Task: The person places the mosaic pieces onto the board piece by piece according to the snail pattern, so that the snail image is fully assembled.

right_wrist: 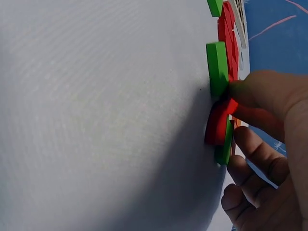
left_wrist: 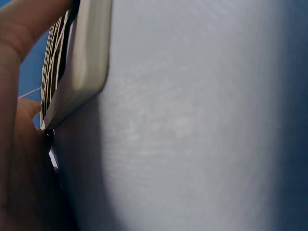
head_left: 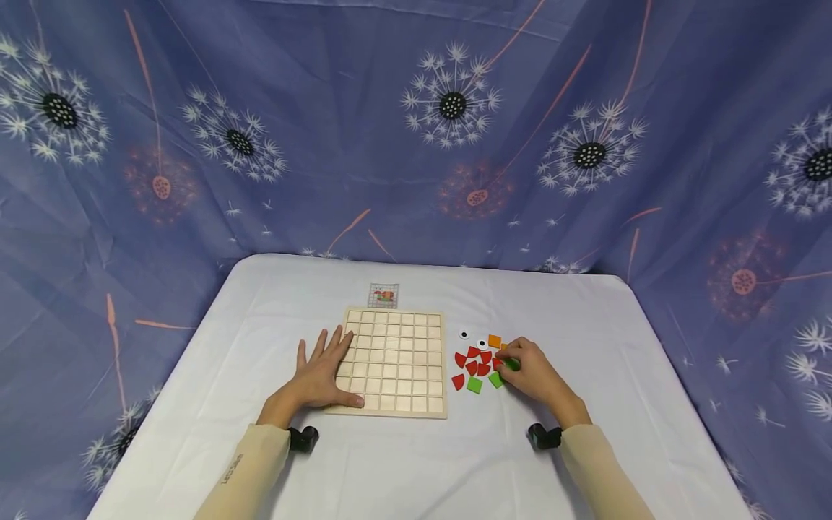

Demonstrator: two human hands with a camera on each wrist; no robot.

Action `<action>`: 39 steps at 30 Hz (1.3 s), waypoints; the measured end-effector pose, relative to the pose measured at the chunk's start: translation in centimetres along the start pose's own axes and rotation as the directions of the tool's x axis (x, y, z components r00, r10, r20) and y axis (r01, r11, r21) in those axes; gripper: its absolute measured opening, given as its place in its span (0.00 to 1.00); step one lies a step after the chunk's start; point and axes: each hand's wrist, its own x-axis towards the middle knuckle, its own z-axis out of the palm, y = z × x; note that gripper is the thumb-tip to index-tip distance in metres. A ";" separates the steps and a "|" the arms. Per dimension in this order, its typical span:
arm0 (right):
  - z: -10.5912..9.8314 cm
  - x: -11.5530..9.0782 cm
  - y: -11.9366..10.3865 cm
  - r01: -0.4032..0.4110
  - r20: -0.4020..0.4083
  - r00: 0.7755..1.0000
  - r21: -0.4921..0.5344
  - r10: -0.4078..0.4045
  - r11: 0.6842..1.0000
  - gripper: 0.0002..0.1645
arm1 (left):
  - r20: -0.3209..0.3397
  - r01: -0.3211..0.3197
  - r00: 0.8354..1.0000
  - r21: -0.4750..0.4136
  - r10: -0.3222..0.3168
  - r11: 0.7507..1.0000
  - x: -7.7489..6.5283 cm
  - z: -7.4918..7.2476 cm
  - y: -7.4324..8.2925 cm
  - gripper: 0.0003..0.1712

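A square wooden grid board (head_left: 396, 361) lies on the table. My left hand (head_left: 318, 375) rests spread over its left edge, thumb near the front corner; the left wrist view catches the board's corner (left_wrist: 89, 57) beside the fingers. To the right of the board, my right hand (head_left: 536, 372) bends over a group of small pieces. Its thumb and index finger pinch a red quarter-circle piece (right_wrist: 219, 124), which is low against the table. Close by are a green square (right_wrist: 217, 67) and another green piece (right_wrist: 223, 150), partly hidden by the hand.
Several red quarter-circle pieces (head_left: 471, 367), green squares (head_left: 474, 385), an orange square (head_left: 495, 341) and two white eye discs (head_left: 464, 334) lie right of the board. A small picture card (head_left: 383, 295) lies behind it. A white cloth (head_left: 390, 469) covers the table.
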 end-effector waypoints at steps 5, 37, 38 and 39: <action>0.2 -0.4 0.3 0.023 0.006 1.000 -0.008 -0.023 1.000 0.16 | 0.007 0.002 1.000 0.007 -0.002 1.000 -0.2 0.0 0.0 0.82; 0.1 -0.9 -0.4 0.012 -0.004 1.000 -0.002 -0.012 1.000 0.15 | -0.015 -0.002 1.000 -0.004 0.002 1.000 0.1 0.2 -0.1 0.83; 0.1 -1.0 -0.3 0.016 -0.001 1.000 -0.009 -0.016 1.000 0.15 | -0.015 -0.001 1.000 -0.003 0.001 1.000 0.1 0.2 -0.2 0.83; 0.2 -1.1 -0.3 0.017 0.004 1.000 -0.010 -0.017 1.000 0.16 | -0.014 0.000 1.000 -0.001 0.000 1.000 0.0 0.2 -0.2 0.83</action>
